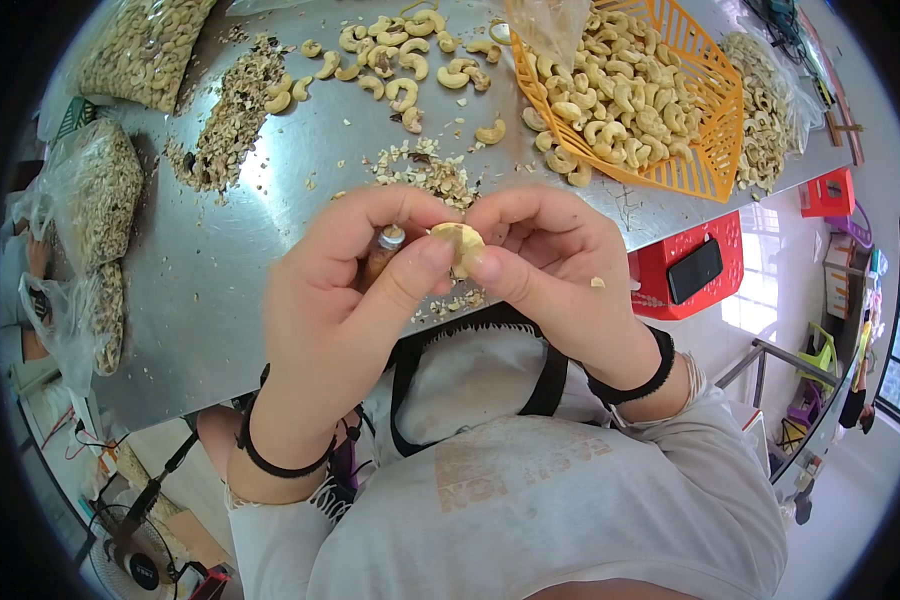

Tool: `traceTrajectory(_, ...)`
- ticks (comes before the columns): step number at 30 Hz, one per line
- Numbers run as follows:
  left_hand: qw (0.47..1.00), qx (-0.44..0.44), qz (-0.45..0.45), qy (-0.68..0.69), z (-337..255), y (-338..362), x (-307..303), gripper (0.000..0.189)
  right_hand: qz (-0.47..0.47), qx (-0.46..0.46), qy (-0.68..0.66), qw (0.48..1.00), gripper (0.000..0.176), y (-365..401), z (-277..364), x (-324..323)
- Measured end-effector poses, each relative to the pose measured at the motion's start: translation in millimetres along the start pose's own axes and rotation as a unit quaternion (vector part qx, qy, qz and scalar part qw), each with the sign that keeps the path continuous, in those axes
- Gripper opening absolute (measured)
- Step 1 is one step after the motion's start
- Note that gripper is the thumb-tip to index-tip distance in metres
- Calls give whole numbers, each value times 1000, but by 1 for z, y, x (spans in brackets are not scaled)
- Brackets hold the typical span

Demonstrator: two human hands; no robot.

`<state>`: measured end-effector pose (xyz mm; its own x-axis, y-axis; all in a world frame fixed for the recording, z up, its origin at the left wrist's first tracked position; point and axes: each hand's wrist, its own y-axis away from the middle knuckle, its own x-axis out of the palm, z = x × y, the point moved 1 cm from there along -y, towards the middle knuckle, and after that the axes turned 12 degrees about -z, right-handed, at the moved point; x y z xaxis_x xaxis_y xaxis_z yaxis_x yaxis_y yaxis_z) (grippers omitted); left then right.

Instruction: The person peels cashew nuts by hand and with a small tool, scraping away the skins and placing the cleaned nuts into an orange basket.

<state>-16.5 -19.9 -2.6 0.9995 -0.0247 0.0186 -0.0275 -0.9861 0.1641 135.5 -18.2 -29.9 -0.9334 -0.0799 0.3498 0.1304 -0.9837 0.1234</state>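
A pale cashew nut (461, 243) is pinched between the thumbs and fingertips of both my hands, above the near part of the metal table. My left hand (345, 265) is closed on its left side and also keeps a small tool (382, 250) against its curled fingers. The tool has a brownish handle and a metal collar; its working end is hidden. My right hand (555, 260) closes on the nut's right side, with a pale crumb stuck near the thumb base. Just beyond my fingers lies a pile of nut flakes (435, 175).
Loose cashews (400, 60) lie at the table's far side. An orange basket (720, 150) full of cashews stands at the right. Brown scraps (230, 120) and filled plastic bags (100, 190) are at the left. A phone (695, 270) rests on a red stool (660, 290).
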Motion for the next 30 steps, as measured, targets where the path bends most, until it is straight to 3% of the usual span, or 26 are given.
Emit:
traceTrajectory(3,999,29,21,12,2,-1,2,20,-2,14,-49,999,21,-2,0,1)
traceTrajectory(5,998,46,36,38,2,-1,2,22,-26,-52,-26,998,20,-4,-4,-1)
traceTrajectory(10,987,124,38,-93,3,3,1,28,-25,-42,-31,998,21,-3,-5,-2)
traceTrajectory(17,984,148,63,-82,4,0,0,33,-27,-97,13,995,21,-3,-7,-3)
traceTrajectory(19,949,240,59,-197,1,-2,-2,32,-26,-106,18,994,21,-3,-5,-3)
traceTrajectory(23,954,230,34,-190,3,-1,-4,30,-19,-98,4,995,20,-1,-2,-2)
traceTrajectory(28,981,155,1,-120,5,0,-4,32,-32,-71,-23,997,21,-3,-2,-2)
traceTrajectory(30,971,192,9,-143,4,0,-2,33,-29,-76,-13,997,21,-3,-4,-3)
